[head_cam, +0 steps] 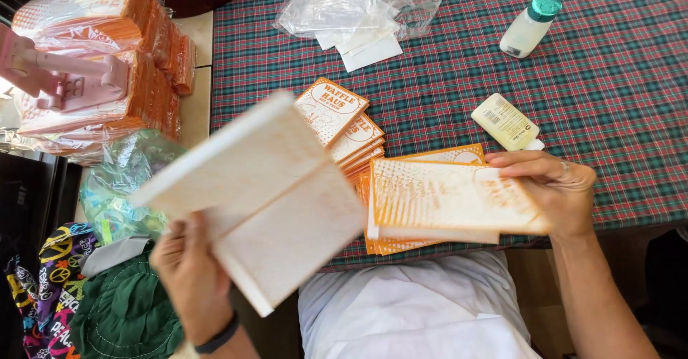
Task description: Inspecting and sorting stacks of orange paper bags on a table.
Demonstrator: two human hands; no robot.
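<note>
Orange-white flat packages (342, 126) on tablecloth (616, 79)

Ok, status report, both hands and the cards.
Left hand grips white folded sheet. Right hand grips orange printed cards. More cards fanned on plaid tablecloth. Nothing blocking.

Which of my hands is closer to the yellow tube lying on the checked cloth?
Right. The right hand sits just below the yellow tube; the left hand is far off, holding a white sheet.

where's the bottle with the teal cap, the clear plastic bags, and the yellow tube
teal-capped bottle (529, 29), head view, on its white body
clear plastic bags (344, 4), head view, middle of the pile
yellow tube (504, 120), head view, on its flat label side
</note>
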